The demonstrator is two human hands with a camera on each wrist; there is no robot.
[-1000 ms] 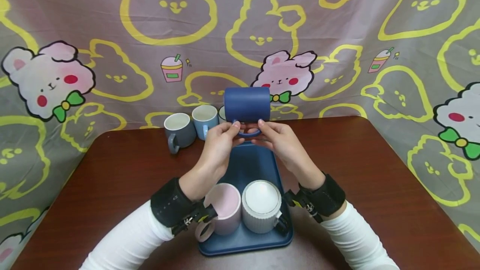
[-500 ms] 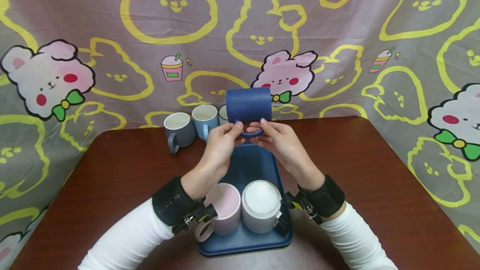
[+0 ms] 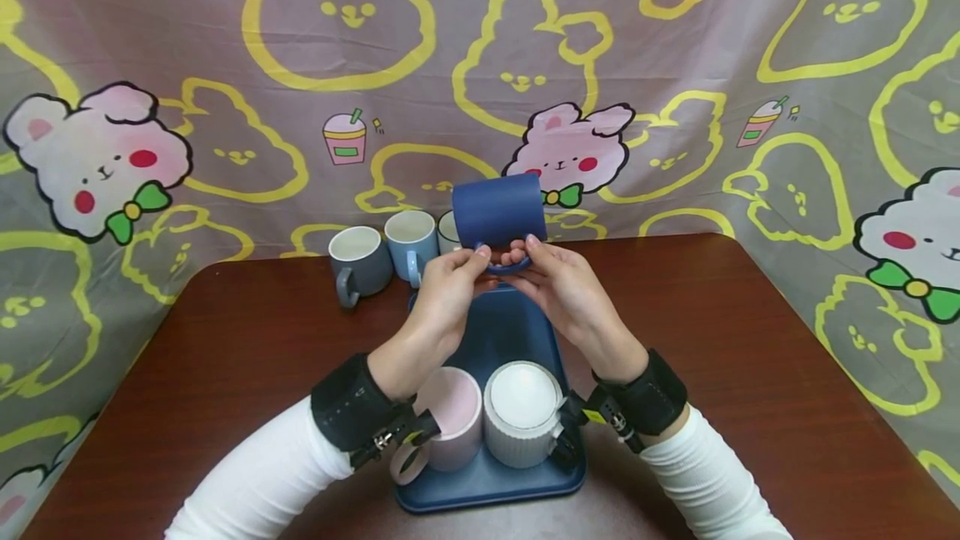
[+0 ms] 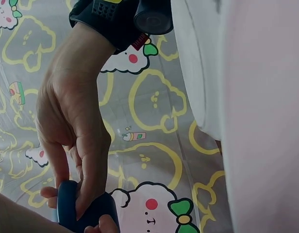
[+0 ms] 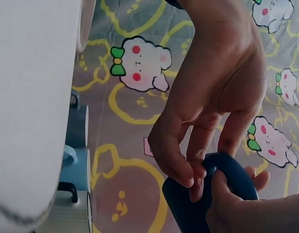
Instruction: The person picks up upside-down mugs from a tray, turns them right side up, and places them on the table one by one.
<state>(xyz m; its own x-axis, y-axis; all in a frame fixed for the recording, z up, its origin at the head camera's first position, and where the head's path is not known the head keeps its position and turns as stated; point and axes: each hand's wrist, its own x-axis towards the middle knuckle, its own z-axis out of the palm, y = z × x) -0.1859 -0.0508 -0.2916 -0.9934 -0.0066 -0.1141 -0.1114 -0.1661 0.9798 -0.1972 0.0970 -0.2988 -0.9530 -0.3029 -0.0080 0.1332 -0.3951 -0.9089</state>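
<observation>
Backdrop (image 3: pixel 675 40): a grey-pink cloth with yellow rabbit outlines and pink cartoon animals filled the upper half of the head view.
Bench (image 3: pixel 750 373): a dark red-brown top covered the lower half of the frame, with its far edge against the cloth.
Tray (image 3: pixel 495 327): a blue rectangular tray lay at the lower centre, long side running away from the person.
White cup (image 3: pixel 522 411): ribbed, it stood mouth up in the near right part of the tray, touching or just beside the pink cup.
Pink cup (image 3: pixel 450 419): it stood in the near left part of the tray, handle pointing toward the lower edge of the frame.
Dark blue mug (image 3: pixel 498 211): it was held in the air at the frame centre, above the far end of the tray, lying on its side with the handle turned down.
Grey mug (image 3: pixel 358 261): it stood on the bench left of centre, beyond the tray.
Light blue mug (image 3: pixel 411 242): it stood just right of the grey mug, with the rim of a further cup behind it, mostly hidden by the dark blue mug.
Left hand (image 3: pixel 442 298): the grip was grasping the handle of the dark blue mug, thumb and fingers pinched on its left end.
Right hand (image 3: pixel 562 294): the grip was grasping the same handle from the right, fingertips curled on it.
</observation>
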